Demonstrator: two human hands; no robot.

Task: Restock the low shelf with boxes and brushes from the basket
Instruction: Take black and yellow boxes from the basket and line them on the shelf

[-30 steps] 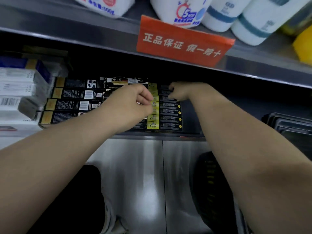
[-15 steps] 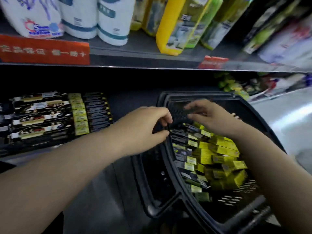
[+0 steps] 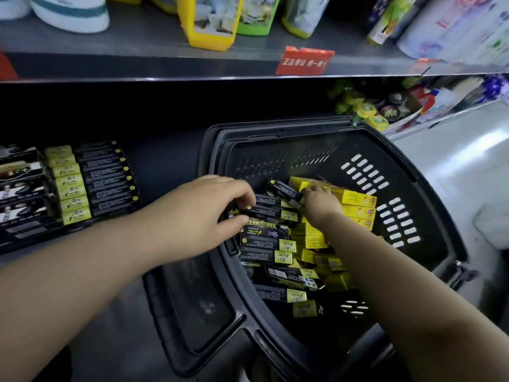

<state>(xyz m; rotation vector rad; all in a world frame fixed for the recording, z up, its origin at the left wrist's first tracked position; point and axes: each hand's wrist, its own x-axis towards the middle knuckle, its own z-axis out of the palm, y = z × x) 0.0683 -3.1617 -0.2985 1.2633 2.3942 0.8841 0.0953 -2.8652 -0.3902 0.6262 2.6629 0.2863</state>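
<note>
Lift boxes from the basket [image 3: 248, 334] in flat, aligned stacks, labels facing one way. Left hand [image 3: 198, 216]: fingers and thumb curled round black boxes [image 3: 265, 206] atop the pile. Right hand [image 3: 321, 201]: fingertips on a yellow box [image 3: 355, 197]; possibly closing, grip cannot be told. Low shelf [image 3: 165, 166], far left, carries stacked rows [image 3: 96, 183]

Left hand [image 3: 203, 213] pinching boxes [image 3: 265, 211], right hand [image 3: 321, 202] in basket [image 3: 275, 161]
</note>
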